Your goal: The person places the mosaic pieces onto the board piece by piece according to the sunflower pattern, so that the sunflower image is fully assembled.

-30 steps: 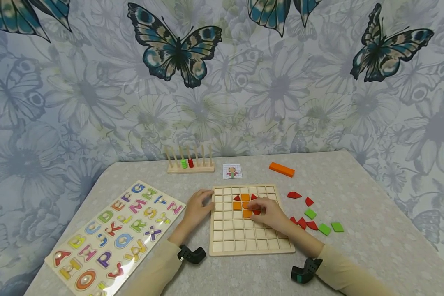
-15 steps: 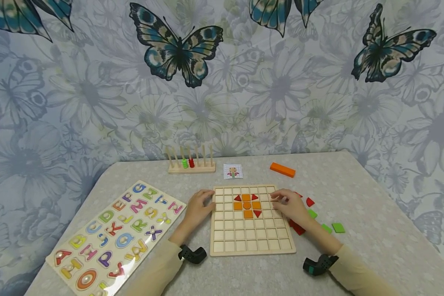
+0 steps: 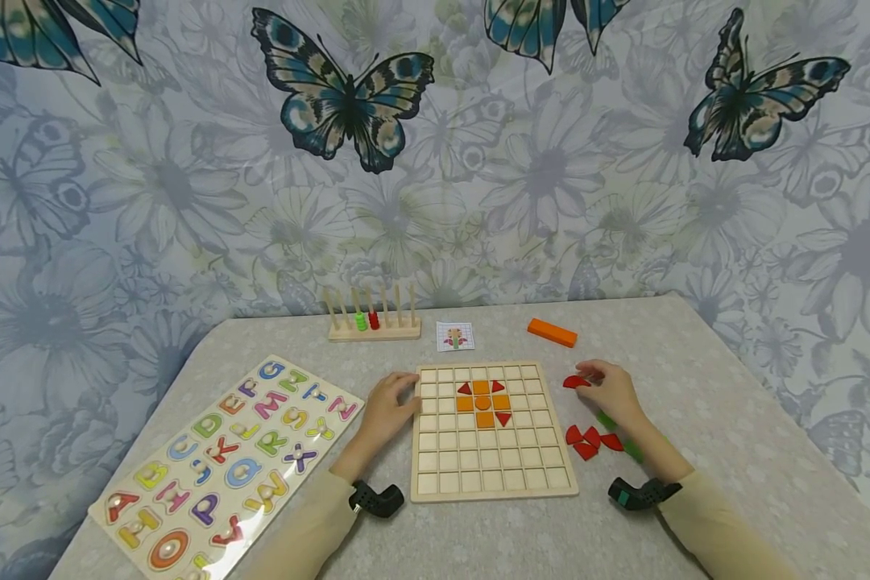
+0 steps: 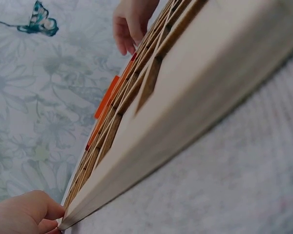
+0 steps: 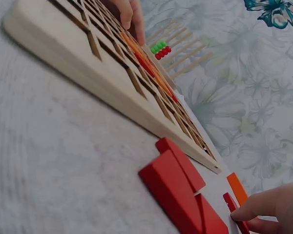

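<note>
A square wooden grid board [image 3: 493,495] lies in the middle of the table. Orange squares [image 3: 485,419], an orange disc [image 3: 482,402] and red triangles [image 3: 503,419] sit in its upper cells. At the board's far left corner, my left hand [image 3: 387,407] grips the edge between thumb and fingers. To the right of the board, my right hand [image 3: 615,395] pinches a red tile with a curved side [image 3: 575,382] near the table top. The right wrist view shows a fingertip against this red tile [image 5: 237,216]. My right hand and forearm partly cover the green squares [image 3: 606,420].
Several loose red tiles [image 3: 586,452] lie by the board's right edge. Behind it are a picture card [image 3: 454,337], an orange block [image 3: 552,333] and a peg stand [image 3: 399,333] with green and red beads. An alphabet puzzle board [image 3: 254,522] fills the left side.
My right hand has left the grid board and moved right to the curved red tile. The pieces it covered on the board now show. My left hand has stayed at the corner.
</note>
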Available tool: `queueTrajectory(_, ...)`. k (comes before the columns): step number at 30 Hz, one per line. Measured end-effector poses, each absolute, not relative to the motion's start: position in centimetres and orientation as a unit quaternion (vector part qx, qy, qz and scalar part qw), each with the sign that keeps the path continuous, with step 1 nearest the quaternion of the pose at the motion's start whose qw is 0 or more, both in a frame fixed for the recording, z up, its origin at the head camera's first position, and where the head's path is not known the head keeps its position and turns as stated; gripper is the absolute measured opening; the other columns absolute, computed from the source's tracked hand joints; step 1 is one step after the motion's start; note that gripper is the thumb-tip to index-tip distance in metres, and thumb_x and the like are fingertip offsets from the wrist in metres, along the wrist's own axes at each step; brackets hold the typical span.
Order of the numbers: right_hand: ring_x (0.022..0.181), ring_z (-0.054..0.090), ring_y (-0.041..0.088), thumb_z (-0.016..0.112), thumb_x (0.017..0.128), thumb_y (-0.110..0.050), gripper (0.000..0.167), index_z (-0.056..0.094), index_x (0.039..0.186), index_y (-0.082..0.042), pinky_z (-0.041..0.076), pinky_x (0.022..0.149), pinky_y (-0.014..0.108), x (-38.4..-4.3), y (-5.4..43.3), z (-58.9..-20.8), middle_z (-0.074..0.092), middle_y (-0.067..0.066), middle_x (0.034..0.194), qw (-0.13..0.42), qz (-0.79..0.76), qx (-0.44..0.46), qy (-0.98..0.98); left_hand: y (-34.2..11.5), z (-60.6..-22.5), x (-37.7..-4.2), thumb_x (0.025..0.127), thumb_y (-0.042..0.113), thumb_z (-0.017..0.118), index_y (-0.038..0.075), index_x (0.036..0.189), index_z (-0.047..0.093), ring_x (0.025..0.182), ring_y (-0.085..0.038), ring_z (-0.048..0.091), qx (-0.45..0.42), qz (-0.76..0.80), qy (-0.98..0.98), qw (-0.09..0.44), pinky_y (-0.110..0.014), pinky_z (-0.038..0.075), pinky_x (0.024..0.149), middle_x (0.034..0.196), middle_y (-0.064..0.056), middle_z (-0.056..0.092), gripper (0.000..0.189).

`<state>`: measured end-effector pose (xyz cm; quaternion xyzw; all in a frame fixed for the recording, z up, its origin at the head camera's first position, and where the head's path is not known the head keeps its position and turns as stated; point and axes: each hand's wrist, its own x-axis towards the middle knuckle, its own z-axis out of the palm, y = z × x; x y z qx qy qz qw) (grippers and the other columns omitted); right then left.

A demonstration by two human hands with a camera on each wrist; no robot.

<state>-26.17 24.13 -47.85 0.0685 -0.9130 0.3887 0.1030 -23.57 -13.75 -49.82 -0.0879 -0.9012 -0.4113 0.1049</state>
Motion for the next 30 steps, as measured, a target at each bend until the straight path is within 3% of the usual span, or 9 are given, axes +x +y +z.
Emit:
queueTrajectory(5,0.087,0.060,0.031,0.070,0.079,0.000,0.032,0.064,0.110,0.008,0.048,0.072,0.020,-26.3,24.3,-48.0,0.067,0.023,0.099,0.105,0.398,0.084,-0.908,-13.8,-49.8,-23.6,0.086,0.019,0.064,0.008,0.125,0.062,0.122,-0.029,0.052,-0.089,-0.405,-0.904,0.106,-0.050,0.035,0.107,0.124,-0.008,0.061,0.041)
queueTrajectory(12,0.086,0.060,0.028,0.070,0.079,-0.001,0.032,0.065,0.110,0.006,0.047,0.069,0.015,-26.3,24.1,-47.7,0.069,0.021,0.098,0.122,0.401,0.087,-0.904,-13.8,-49.9,-23.6,0.086,0.020,0.064,0.008,0.125,0.062,0.122,-0.028,0.052,-0.090,-0.406,-0.904,0.105,-0.051,0.035,0.107,0.123,-0.008,0.061,0.041)
queueTrajectory(20,0.089,0.060,0.027,0.072,0.079,-0.002,0.032,0.066,0.110,0.003,0.049,0.077,0.026,-25.3,21.6,-46.7,0.069,0.018,0.101,0.099,0.436,0.118,-0.886,-13.8,-49.9,-23.6,0.085,0.020,0.065,0.008,0.123,0.063,0.121,-0.028,0.053,-0.093,-0.404,-0.904,0.109,-0.050,0.036,0.106,0.122,-0.008,0.062,0.041)
queueTrajectory(30,0.089,0.060,0.023,0.072,0.080,-0.004,0.030,0.066,0.109,0.000,0.048,0.080,0.029,-23.7,18.0,-46.0,0.070,0.012,0.102,0.047,0.453,0.196,-0.868,-13.7,-49.6,-23.5,0.085,0.019,0.065,0.007,0.124,0.063,0.122,-0.028,0.052,-0.090,-0.406,-0.903,0.106,-0.050,0.035,0.106,0.122,-0.009,0.062,0.041)
